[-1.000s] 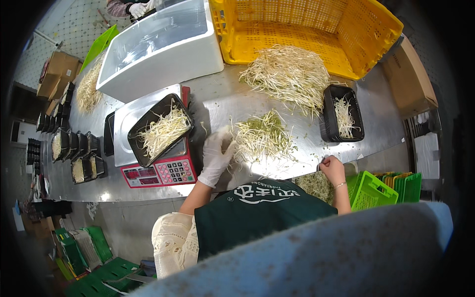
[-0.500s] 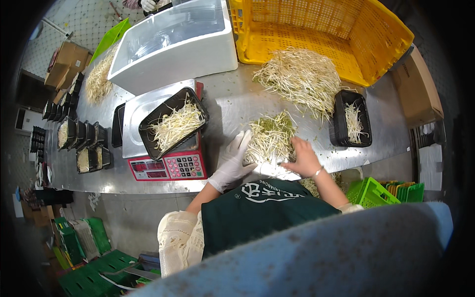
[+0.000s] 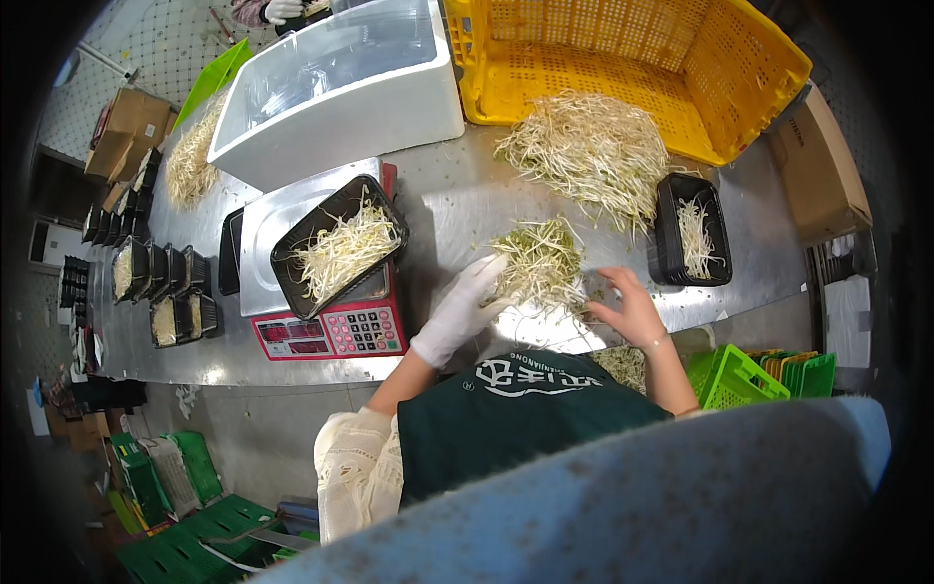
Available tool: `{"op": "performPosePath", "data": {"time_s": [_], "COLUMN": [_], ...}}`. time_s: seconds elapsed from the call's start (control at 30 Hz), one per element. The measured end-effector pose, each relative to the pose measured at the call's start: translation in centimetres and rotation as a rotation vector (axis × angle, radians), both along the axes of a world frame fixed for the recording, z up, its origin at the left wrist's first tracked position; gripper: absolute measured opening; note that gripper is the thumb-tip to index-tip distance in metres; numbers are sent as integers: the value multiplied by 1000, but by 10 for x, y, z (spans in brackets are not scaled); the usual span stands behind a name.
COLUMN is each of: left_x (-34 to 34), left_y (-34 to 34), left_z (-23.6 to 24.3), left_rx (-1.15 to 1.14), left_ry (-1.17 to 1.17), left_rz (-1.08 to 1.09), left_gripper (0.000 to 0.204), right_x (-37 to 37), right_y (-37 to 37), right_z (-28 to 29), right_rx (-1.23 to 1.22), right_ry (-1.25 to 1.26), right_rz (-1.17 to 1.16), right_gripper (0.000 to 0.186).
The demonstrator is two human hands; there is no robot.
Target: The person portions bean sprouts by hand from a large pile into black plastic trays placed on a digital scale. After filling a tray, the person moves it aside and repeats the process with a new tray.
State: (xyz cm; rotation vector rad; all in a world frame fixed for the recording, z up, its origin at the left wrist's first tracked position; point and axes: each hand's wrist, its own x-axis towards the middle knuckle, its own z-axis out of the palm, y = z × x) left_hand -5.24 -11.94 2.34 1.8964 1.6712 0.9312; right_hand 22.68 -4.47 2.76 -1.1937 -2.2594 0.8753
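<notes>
Head view shows the gloved left hand [image 3: 470, 304] cupped, fingers unclenched, against the small sprout pile [image 3: 541, 265], seemingly steadying it, the bare right hand [image 3: 630, 310] spread just beside.

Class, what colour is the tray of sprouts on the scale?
The tray is black, seen best in the head view.

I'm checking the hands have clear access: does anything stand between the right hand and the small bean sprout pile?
Nothing visible does. The bare right hand is just right of the small bean sprout pile, on the same metal tabletop. The gloved left hand is at the pile's left side.
</notes>
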Motion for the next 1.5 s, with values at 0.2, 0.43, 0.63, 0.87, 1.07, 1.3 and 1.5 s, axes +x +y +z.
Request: {"op": "performPosePath", "data": {"time_s": [0.2, 0.43, 0.63, 0.87, 1.07, 1.3, 1.5], "left_x": [-12, 25, 30, 5, 34, 20, -5], "left_y": [-22, 23, 53, -1, 37, 16, -34], "left_z": [-17, -26, -49, 1, -42, -7, -3], "left_rx": [-375, -95, -51, -425, -59, 62, -398], "left_ry": [123, -77, -55, 146, 111, -59, 17], "left_rz": [86, 83, 106, 23, -21, -170, 66], "left_gripper": [43, 24, 25, 57, 46, 43, 57], "right_x": [52, -37, -80, -21, -64, -31, 28], "right_y": [-44, -5, 35, -9, 3, 10, -32], "right_z": [-50, -24, -47, -32, -35, 11, -13], "right_rx": [-260, -22, 246, 63, 88, -32, -357], "right_ry": [-448, -13, -225, -177, -217, -14, -448], "right_rz": [-293, -110, -48, 112, 73, 143, -17], "right_gripper": [36, 17, 25, 51, 41, 46, 57]}}
